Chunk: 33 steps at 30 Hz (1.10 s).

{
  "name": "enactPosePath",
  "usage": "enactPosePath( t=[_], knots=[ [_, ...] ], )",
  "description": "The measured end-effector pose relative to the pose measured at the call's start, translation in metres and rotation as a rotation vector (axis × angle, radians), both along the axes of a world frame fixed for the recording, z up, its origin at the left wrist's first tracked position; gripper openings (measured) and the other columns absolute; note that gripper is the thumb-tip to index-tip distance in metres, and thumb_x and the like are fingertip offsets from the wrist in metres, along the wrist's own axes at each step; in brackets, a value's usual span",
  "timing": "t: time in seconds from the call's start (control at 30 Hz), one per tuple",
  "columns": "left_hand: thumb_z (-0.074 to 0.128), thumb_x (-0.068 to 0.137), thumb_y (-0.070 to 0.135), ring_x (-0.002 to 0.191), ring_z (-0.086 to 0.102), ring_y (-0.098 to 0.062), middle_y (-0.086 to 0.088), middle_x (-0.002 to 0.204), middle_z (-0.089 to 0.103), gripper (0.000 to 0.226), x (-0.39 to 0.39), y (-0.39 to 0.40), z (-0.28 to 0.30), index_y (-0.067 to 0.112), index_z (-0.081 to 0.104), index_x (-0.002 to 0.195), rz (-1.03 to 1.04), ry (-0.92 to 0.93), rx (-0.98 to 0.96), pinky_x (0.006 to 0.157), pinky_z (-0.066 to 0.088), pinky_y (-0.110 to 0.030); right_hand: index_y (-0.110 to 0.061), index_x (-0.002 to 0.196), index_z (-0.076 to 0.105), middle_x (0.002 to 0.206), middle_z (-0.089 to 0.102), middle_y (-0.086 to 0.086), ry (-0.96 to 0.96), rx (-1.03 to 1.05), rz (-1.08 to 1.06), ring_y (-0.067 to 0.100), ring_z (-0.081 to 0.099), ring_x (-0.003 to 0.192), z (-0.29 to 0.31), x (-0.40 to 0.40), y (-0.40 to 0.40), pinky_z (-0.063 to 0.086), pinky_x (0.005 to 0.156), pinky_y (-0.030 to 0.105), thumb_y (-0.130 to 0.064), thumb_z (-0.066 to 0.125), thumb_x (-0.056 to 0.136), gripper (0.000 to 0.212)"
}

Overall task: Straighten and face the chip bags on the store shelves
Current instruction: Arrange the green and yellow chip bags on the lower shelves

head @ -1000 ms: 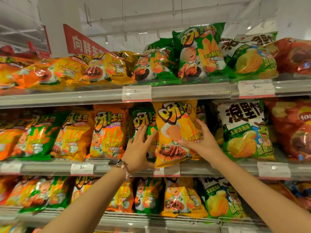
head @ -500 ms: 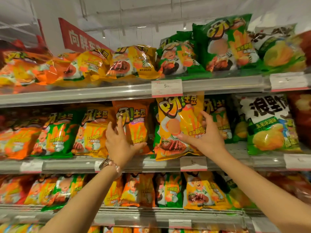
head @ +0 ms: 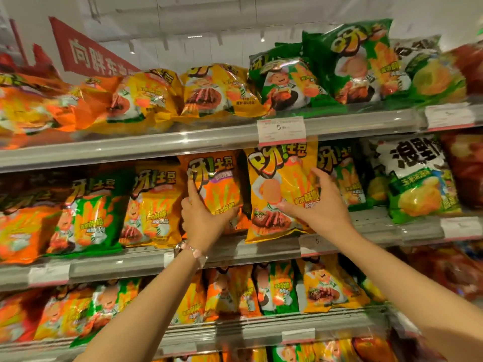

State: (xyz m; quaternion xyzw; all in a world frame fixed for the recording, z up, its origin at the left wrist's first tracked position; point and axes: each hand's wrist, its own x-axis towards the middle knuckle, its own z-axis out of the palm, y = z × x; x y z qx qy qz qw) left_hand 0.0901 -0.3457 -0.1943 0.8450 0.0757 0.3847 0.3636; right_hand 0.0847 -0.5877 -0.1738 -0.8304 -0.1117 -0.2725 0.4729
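1. The left hand is gripping the orange bag on the middle shelf, its forefinger lying straight up the bag's left edge and its thumb curling across the lower front.
2. The right hand is holding the yellow bag just beside it, fingers wrapping the bag's right edge and the thumb pressing on the front.
3. The yellow bag is standing upright and facing forward, its bottom edge hanging over the shelf's front lip and its top touching the price tag on the top shelf.
4. The orange bag is also standing upright with its printed face forward, sitting slightly further back than the yellow one.
5. A bead bracelet is sitting on the left wrist.
6. To the left on the middle shelf, a 2nd yellow bag and a green bag are leaning a little to one side.
7. To the right, a small green bag is standing behind the right hand, with a white-and-green bag further along.
8. On the top shelf, bags are lying tilted back, yellow at centre and green to the right.
9. A red sign is hanging above at upper left.
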Motion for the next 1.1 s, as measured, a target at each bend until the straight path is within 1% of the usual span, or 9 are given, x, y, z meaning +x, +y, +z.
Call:
enactPosePath(
  t=[0.13, 0.33, 0.53, 0.63, 0.77, 0.87, 0.93, 1.03, 1.1],
  knots=[
    [0.083, 0.06, 0.053, 0.129, 0.037, -0.031, -0.014, 0.14, 0.038, 0.122, -0.007, 0.013, 0.015, 0.027, 0.007, 0.151, -0.049, -0.004, 0.015, 0.098, 0.039, -0.044, -0.034, 0.142, 0.028, 0.14, 0.042, 0.002, -0.01, -0.001, -0.038, 0.023, 0.045, 0.124, 0.002, -0.002, 0.006, 0.042, 0.094, 0.04, -0.077, 0.068, 0.041, 0.116],
    [0.08, 0.057, 0.059, 0.126, 0.04, -0.029, -0.013, 0.139, 0.04, 0.119, -0.032, 0.05, 0.03, 0.029, 0.012, 0.15, -0.077, 0.004, 0.138, 0.093, 0.04, -0.038, -0.03, 0.141, 0.031, 0.136, 0.044, 0.005, -0.042, -0.068, -0.131, 0.025, 0.047, 0.12, 0.005, -0.008, 0.023, 0.042, 0.087, 0.038, -0.066, 0.076, 0.053, 0.105],
    [0.077, 0.054, 0.065, 0.126, 0.04, -0.03, -0.012, 0.136, 0.042, 0.12, -0.062, 0.084, 0.036, 0.034, 0.011, 0.149, -0.03, 0.029, 0.186, 0.094, 0.04, -0.043, -0.031, 0.141, 0.026, 0.135, 0.042, 0.005, -0.012, -0.118, -0.165, 0.026, 0.05, 0.117, 0.005, -0.014, 0.067, 0.04, 0.078, 0.033, -0.073, 0.071, 0.055, 0.106],
    [0.077, 0.054, 0.068, 0.12, 0.043, -0.034, -0.015, 0.132, 0.043, 0.121, -0.073, 0.104, 0.038, 0.035, 0.01, 0.149, 0.035, 0.044, 0.202, 0.095, 0.043, -0.051, -0.031, 0.141, 0.024, 0.134, 0.042, 0.005, 0.023, -0.146, -0.177, 0.026, 0.048, 0.118, 0.006, -0.012, 0.091, 0.041, 0.077, 0.035, -0.074, 0.069, 0.056, 0.106],
    [0.078, 0.057, 0.064, 0.115, 0.044, -0.034, -0.017, 0.125, 0.047, 0.12, -0.083, 0.121, 0.037, 0.028, 0.012, 0.151, 0.081, 0.055, 0.201, 0.091, 0.045, -0.051, -0.029, 0.142, 0.021, 0.139, 0.039, 0.006, 0.053, -0.182, -0.138, 0.028, 0.047, 0.122, 0.001, -0.005, 0.122, 0.045, 0.085, 0.038, -0.074, 0.069, 0.057, 0.107],
    [0.079, 0.059, 0.061, 0.118, 0.043, -0.033, -0.017, 0.128, 0.048, 0.118, -0.087, 0.128, 0.035, 0.028, 0.012, 0.151, 0.095, 0.033, 0.18, 0.09, 0.045, -0.046, -0.028, 0.142, 0.02, 0.138, 0.039, 0.01, 0.061, -0.183, -0.099, 0.03, 0.049, 0.119, -0.003, 0.005, 0.137, 0.041, 0.078, 0.034, -0.072, 0.069, 0.06, 0.106],
    [0.079, 0.06, 0.059, 0.122, 0.041, -0.033, -0.016, 0.133, 0.046, 0.117, -0.089, 0.133, 0.033, 0.03, 0.011, 0.151, 0.099, 0.017, 0.144, 0.094, 0.044, -0.05, -0.027, 0.143, 0.019, 0.138, 0.038, 0.011, 0.083, -0.173, -0.067, 0.03, 0.049, 0.118, -0.006, 0.014, 0.142, 0.041, 0.076, 0.033, -0.07, 0.07, 0.061, 0.106],
    [0.08, 0.059, 0.059, 0.127, 0.038, -0.032, -0.013, 0.139, 0.043, 0.117, -0.092, 0.137, 0.031, 0.03, 0.012, 0.151, 0.106, -0.007, 0.081, 0.098, 0.041, -0.049, -0.028, 0.144, 0.015, 0.14, 0.034, 0.012, 0.13, -0.187, -0.002, 0.031, 0.049, 0.119, -0.014, 0.025, 0.147, 0.046, 0.081, 0.037, -0.067, 0.071, 0.063, 0.107],
    [0.08, 0.059, 0.058, 0.128, 0.037, -0.032, -0.013, 0.14, 0.041, 0.117, -0.093, 0.135, 0.03, 0.029, 0.013, 0.15, 0.11, -0.011, 0.062, 0.097, 0.039, -0.047, -0.029, 0.146, 0.013, 0.143, 0.03, 0.011, 0.161, -0.164, 0.058, 0.031, 0.046, 0.123, -0.019, 0.03, 0.148, 0.045, 0.086, 0.038, -0.066, 0.072, 0.064, 0.108]
  ],
)
